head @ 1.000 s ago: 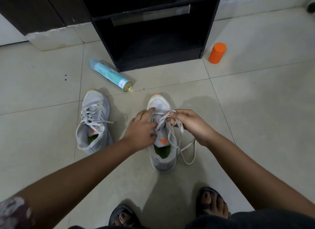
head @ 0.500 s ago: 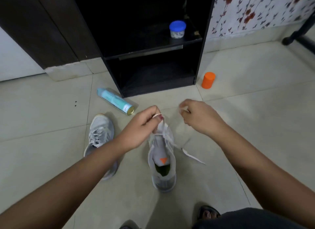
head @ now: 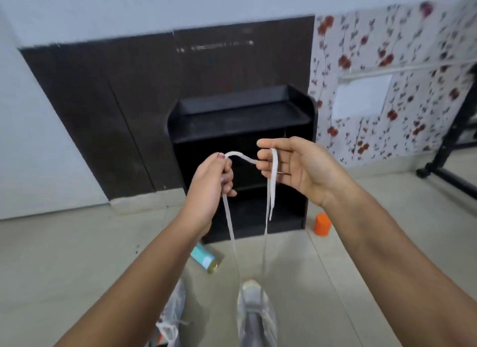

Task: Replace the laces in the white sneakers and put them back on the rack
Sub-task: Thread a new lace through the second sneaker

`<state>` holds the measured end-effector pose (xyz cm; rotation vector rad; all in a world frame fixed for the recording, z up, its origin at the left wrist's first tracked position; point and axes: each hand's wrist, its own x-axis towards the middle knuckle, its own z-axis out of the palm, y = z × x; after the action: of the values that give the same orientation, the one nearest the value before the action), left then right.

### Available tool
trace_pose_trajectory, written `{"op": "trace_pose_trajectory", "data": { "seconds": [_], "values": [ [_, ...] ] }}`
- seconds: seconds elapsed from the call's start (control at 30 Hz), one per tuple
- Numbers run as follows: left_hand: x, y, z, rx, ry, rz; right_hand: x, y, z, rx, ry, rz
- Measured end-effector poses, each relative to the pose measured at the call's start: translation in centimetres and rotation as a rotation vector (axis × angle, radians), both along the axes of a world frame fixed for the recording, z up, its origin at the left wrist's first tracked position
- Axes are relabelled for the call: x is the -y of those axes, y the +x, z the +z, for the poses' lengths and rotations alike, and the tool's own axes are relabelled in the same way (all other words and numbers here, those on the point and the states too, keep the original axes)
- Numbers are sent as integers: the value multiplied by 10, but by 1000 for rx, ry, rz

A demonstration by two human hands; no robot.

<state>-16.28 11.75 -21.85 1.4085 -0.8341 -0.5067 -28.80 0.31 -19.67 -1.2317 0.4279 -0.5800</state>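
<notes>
**Lace held up in both hands in front of rack**

Flat white woven shoelace is raised in front of the black, matte, open-shelf shoe rack, arching between both hands. Left hand has a closed grip, fingers curled round the lace. Right hand has a pinch grip, thumb and fingertips on the lace, palm open, other fingers loose. Two thin strands drop from the hands to the toe end of a white-grey mesh sneaker on the glossy beige tiled floor, in front of the rack, toe pointing at it. One short loose end hangs below the right hand. Second white sneaker lies left of the first, blurred, partly behind the left forearm. Teal cylindrical spray can lies on its side at the rack's front left corner. Small orange plastic cylinder stands upright just right of the rack's base. Dark brown wood-grain panel is behind the rack, floral wallpaper to its right.
</notes>
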Motion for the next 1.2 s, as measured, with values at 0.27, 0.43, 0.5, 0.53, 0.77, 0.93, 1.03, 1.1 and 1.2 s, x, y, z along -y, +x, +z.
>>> {"op": "trace_pose_trajectory", "data": {
  "seconds": [0.27,0.43,0.5,0.53,0.77,0.93,1.03,1.1,1.2],
  "values": [
    [10,0,52,139,-233,110,-8,26,49,97,-223,-50],
    [12,4,75,151,-310,161,-14,36,65,80,-394,-214],
    [13,4,80,144,-314,166,-16,40,67,90,-410,-243],
    [13,2,82,117,-326,169,-18,42,67,112,-384,-251],
    [18,-6,96,8,-410,201,-32,52,62,299,-210,-322],
    [22,-2,96,41,-394,211,-35,50,64,318,-291,-333],
    [22,-1,94,91,-395,193,-35,47,65,307,-302,-330],
    [22,0,91,124,-389,175,-35,44,67,292,-288,-292],
    [17,0,80,134,-343,109,-32,36,59,186,-238,-174]
  ]
}}
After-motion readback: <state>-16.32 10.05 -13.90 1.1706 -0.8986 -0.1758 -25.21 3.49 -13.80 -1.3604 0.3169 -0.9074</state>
